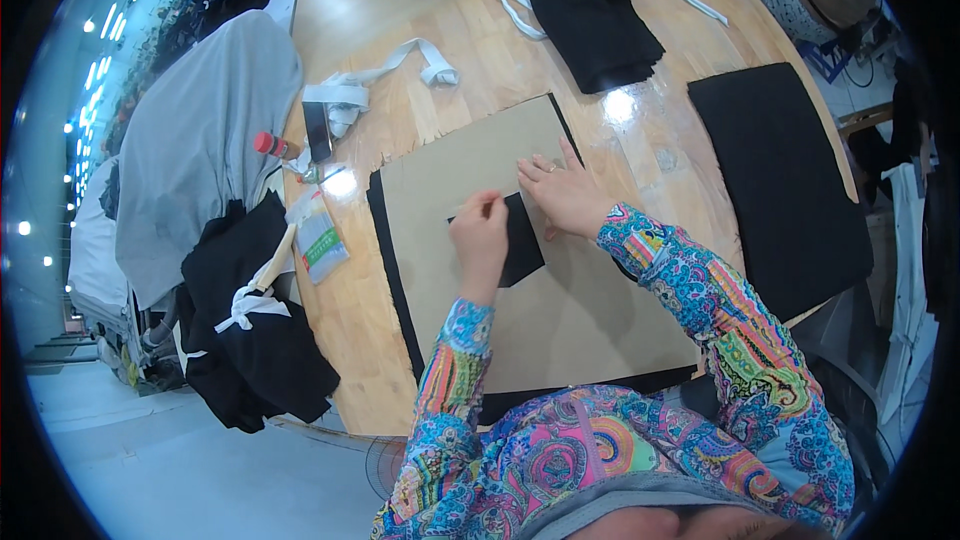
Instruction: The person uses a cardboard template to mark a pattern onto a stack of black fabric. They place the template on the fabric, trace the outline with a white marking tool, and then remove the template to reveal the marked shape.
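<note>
A black square (524,243) shows in the middle of a beige sheet (600,325), which lies over black fabric (391,260) on the wooden tabletop (345,350). The left hand (480,238), fingers curled together, overlaps the square; whether they pinch anything, I cannot tell. The right hand (567,196) rests on the sheet, fingers spread. 1 black fabric stack (780,175) lies rightward.

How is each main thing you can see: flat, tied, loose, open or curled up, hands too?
Left hand: fingers curled in; grip unclear
Right hand: open, fingers spread
Beige sheet: lying flat
White tape: loose, crumpled
Left black bundle: tied
Right black cloth: lying flat
Grey cover: draped
</note>
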The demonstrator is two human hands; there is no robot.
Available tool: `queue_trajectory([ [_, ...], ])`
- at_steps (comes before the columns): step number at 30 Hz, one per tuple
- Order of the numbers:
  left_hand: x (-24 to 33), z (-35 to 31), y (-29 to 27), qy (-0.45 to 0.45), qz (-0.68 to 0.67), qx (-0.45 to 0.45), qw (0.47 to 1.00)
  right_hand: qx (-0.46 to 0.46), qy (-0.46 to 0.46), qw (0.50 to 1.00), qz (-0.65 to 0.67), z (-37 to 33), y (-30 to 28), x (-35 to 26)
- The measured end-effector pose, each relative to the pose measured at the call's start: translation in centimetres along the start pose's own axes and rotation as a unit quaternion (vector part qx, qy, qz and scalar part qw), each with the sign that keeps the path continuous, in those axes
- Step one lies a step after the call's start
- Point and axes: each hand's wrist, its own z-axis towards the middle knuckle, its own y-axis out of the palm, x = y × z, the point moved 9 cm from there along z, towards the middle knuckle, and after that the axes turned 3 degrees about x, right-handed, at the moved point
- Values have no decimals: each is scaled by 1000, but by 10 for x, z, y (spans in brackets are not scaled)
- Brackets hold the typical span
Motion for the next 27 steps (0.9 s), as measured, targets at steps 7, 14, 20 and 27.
queue_trajectory([
  [7, -81, -1, -73, -164, -61, 52, 983, -13, 0, 1000, 19, -2, -1, 0],
  [14, -72, 1, -68, -145, -29, 43, 988, -50, 15, 999, 13, -2, 2, 0],
  [20, -75, 2, -65, -123, -13, 48, 991, -50, 25, 998, 19, -2, 0, 0],
  [27, -66, 2, -64, -115, 23, 37, 992, -47, 17, 999, 17, -2, -1, -2],
])
